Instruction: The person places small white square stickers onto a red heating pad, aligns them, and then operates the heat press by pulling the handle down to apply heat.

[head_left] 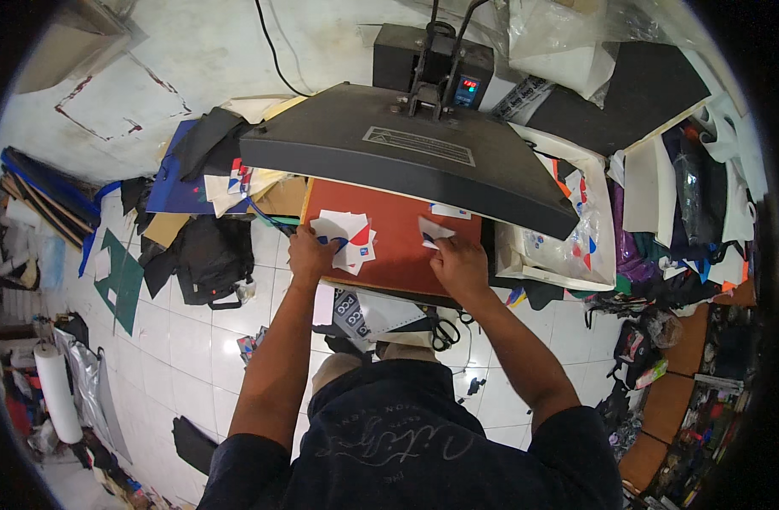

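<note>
A heat press stands before me, its dark upper plate (389, 140) tilted up over a red-brown pad (406, 259). On the pad's left side lies a loose stack of white paper pieces (345, 228) with red and blue prints. My left hand (311, 253) rests at the pad's left edge, thumb on the stack and forefinger apart from it. Between the thumb and fingers of my right hand (459, 265) is a white paper piece (434, 228) with a dark blue print, slightly lifted. Another white printed piece (451, 211) lies just behind it, partly under the plate's shadow.
To the right stands a white box (555, 272) holding plastic-wrapped printed pieces. Black-handled scissors (444, 333) lie below the pad's front edge. A black bag (213, 259) and a green cutting mat (118, 280) are on the left. Fabric piles (687, 204) crowd the far right.
</note>
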A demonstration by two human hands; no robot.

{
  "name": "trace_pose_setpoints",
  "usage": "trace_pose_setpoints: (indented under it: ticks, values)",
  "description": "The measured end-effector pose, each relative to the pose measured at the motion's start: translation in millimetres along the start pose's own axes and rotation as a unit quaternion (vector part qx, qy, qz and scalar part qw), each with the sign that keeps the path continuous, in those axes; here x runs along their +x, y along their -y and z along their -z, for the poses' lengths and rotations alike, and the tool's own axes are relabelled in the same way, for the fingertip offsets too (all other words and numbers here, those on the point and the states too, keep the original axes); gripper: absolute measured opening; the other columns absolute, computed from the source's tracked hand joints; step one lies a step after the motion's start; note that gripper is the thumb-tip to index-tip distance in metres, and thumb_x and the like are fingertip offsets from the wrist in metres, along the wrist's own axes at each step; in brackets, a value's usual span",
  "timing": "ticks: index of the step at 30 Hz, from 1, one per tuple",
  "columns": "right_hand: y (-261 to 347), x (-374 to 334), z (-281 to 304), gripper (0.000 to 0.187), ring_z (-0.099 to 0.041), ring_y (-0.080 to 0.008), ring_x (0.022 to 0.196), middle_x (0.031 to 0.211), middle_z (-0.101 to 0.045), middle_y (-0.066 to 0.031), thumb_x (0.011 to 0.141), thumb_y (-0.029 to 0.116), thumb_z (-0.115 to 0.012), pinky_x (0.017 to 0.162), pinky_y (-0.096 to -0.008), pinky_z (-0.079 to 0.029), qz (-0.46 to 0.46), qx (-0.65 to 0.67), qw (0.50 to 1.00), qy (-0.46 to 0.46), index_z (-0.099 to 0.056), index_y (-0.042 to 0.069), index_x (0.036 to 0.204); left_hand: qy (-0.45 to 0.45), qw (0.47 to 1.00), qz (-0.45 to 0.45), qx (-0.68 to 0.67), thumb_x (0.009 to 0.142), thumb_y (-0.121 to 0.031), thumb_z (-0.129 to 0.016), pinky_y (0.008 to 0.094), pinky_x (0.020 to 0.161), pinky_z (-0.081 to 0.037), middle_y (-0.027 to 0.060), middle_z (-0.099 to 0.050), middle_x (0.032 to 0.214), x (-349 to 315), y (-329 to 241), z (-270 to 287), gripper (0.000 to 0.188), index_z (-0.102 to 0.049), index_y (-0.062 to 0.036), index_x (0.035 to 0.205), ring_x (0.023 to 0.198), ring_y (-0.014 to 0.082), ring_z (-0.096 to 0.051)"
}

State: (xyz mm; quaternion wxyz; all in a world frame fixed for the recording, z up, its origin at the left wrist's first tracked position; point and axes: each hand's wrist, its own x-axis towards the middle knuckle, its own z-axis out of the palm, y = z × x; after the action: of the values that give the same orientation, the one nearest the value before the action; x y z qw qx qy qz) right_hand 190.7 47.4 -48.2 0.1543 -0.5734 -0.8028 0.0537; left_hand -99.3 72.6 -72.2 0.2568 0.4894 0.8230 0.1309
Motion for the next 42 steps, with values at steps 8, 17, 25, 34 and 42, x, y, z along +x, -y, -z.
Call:
trace_pose_setpoints:
  ticks: [8,17,25,34,42]
  values:
    - [73.0,20.1,-22.5,0.026,-0.065,-0.0312,0.089,0.097,-0.066,-0.0146,0.081,0.02,-0.062,0.081,-0.0475,-0.05,0.086,0.094,0.989,0.08,-0.065,0.01,0.105,-0.114,0.965,0.003,-0.236,0.081,-0.02,-0.066,0.0378,0.068,-0.052,0.0175,-0.066,0.079,6.6,53.4,-9.7,0.033,-0.06,0.0057,0.101,0.073,0.0293,-0.066]
    - [-62.4,86.5,-33.2,0.036,-0.058,-0.0368,0.109,0.114,-0.061,-0.0184,0.084,0.014,-0.056,0.096,-0.0496,-0.044,0.097,-0.263,0.954,0.107,-0.059,0.006,0.119,-0.094,0.921,0.025,-0.377,0.083,-0.015,-0.068,0.0276,0.062,-0.049,0.0096,-0.064,0.077,-22.1,66.3,-8.5,0.023,-0.06,0.0038,0.095,0.068,0.0153,-0.061]
    - [-26.5,81.5,-29.7,0.028,-0.064,-0.0314,0.094,0.107,-0.065,-0.0152,0.081,0.014,-0.06,0.094,-0.0508,-0.044,0.057,-0.049,0.997,0.01,-0.065,0.009,0.108,-0.132,0.911,0.013,-0.39,0.083,-0.015,-0.066,0.0301,0.066,-0.048,0.0116,-0.064,0.077,-40.1,68.6,-5.5,0.022,-0.06,0.0053,0.09,0.07,0.0176,-0.06]
    - [111.7,62.4,-29.5,0.027,-0.062,-0.0335,0.099,0.103,-0.065,-0.0165,0.082,0.018,-0.066,0.085,-0.0435,-0.049,0.12,0.191,0.956,0.19,-0.063,0.003,0.104,-0.162,0.87,0.114,-0.451,0.087,-0.017,-0.065,0.0294,0.07,-0.047,0.0137,-0.06,0.089,-51.2,65.1,-23.1,0.032,-0.051,0.0064,0.104,0.08,0.018,-0.058]
    - [91.6,146.2,-56.5,0.044,-0.062,-0.0299,0.1,0.1,-0.067,-0.0136,0.068,0.03,-0.081,0.087,-0.0386,-0.048,0.004,0.164,0.952,0.26,-0.065,0.003,0.099,-0.063,0.82,0.216,-0.526,0.083,-0.029,-0.071,0.035,0.069,-0.05,0.0142,-0.049,0.106,-68.2,61.8,-41.1,0.06,-0.033,-0.0074,0.124,0.087,0.0204,-0.053]
